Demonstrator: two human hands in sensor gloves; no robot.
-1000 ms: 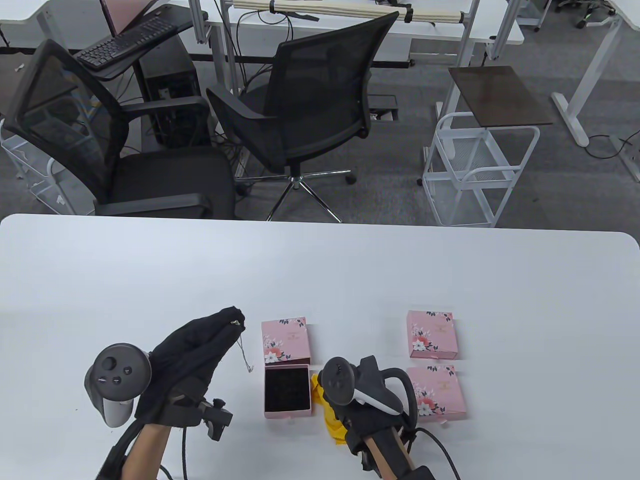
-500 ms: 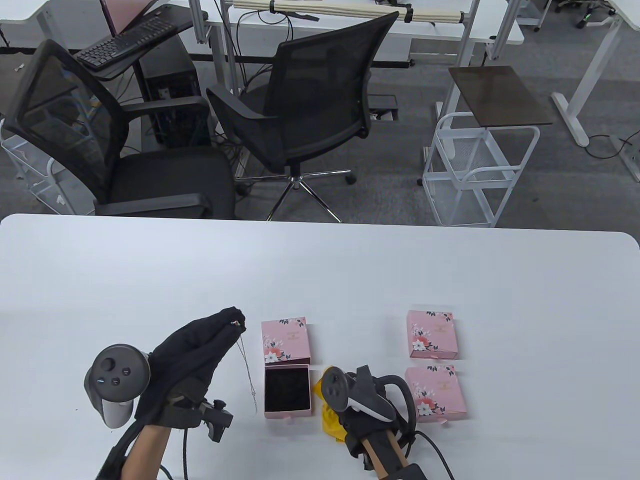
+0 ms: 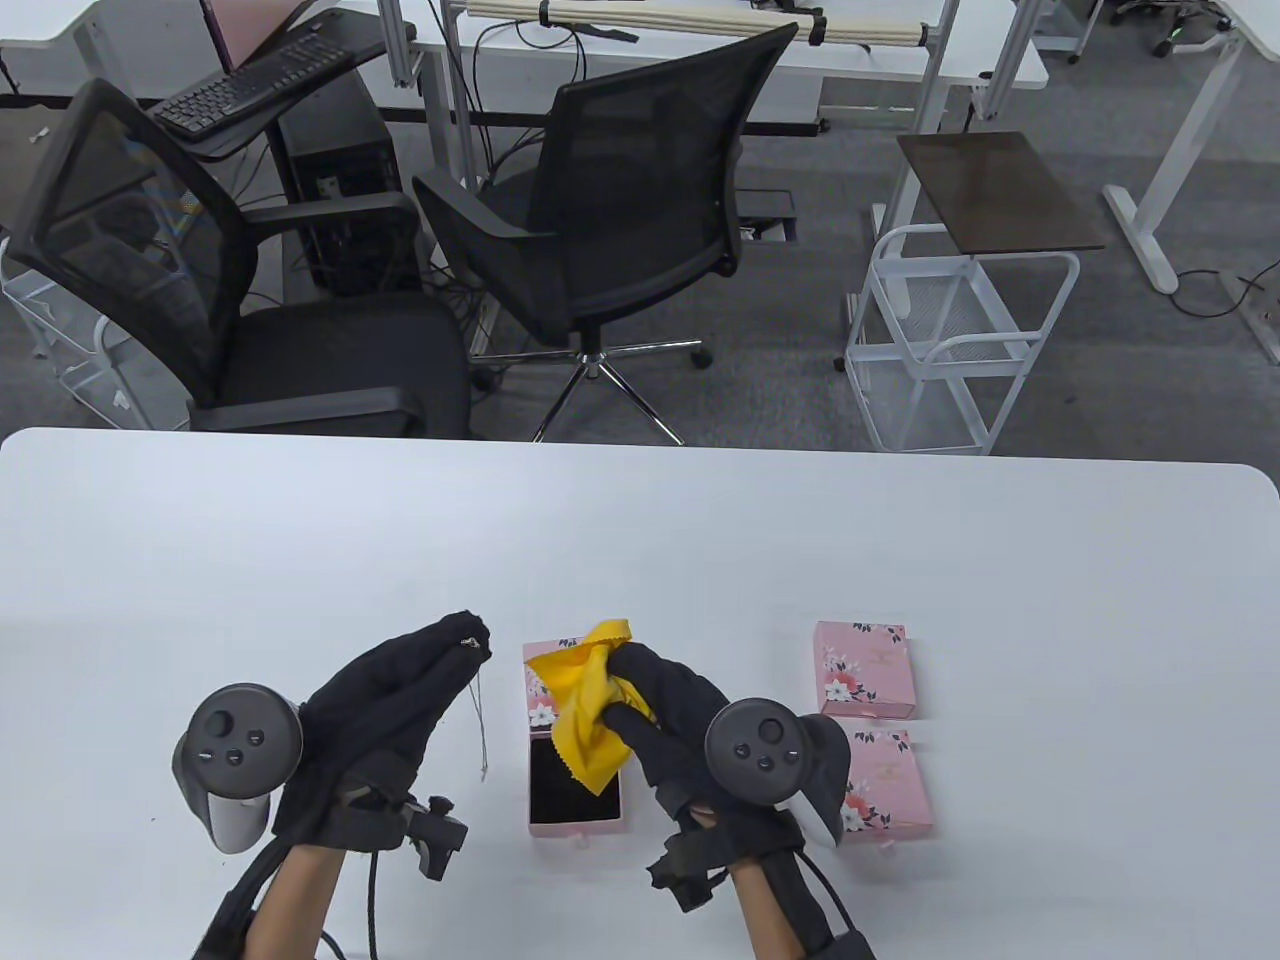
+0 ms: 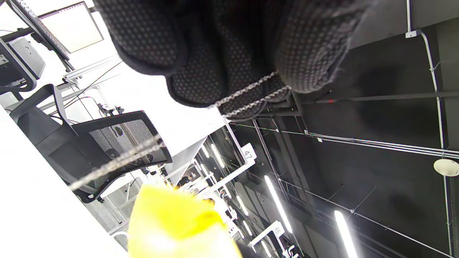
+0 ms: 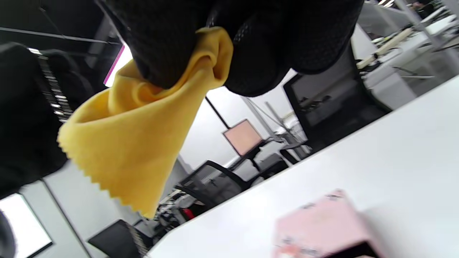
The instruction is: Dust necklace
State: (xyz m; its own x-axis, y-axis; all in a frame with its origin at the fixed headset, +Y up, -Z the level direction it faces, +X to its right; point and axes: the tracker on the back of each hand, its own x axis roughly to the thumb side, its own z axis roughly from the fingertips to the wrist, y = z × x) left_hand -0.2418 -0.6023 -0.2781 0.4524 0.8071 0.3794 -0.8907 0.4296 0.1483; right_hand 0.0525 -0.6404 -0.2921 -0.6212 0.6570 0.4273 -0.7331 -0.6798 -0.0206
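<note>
My left hand point(image 3: 400, 690) is raised above the table and pinches a thin silver necklace point(image 3: 478, 715) at its fingertips; the chain hangs down from them. In the left wrist view the chain point(image 4: 247, 95) runs across the gloved fingers. My right hand point(image 3: 665, 715) grips a yellow cloth point(image 3: 585, 715) and holds it above the open pink box point(image 3: 575, 790) with its black lining. The cloth point(image 5: 136, 139) hangs from the curled fingers in the right wrist view. Cloth and chain are apart, roughly a hand's width.
The pink floral box lid point(image 3: 545, 690) lies behind the open box, partly hidden by the cloth. Two closed pink boxes point(image 3: 865, 668) point(image 3: 885, 785) sit to the right. Two black office chairs point(image 3: 600, 220) stand beyond the table's far edge point(image 3: 640, 445).
My right hand has picked the yellow cloth up off the table beside the box and raised it left and forward, toward the necklace. The left hand stays put; the chain swings.
</note>
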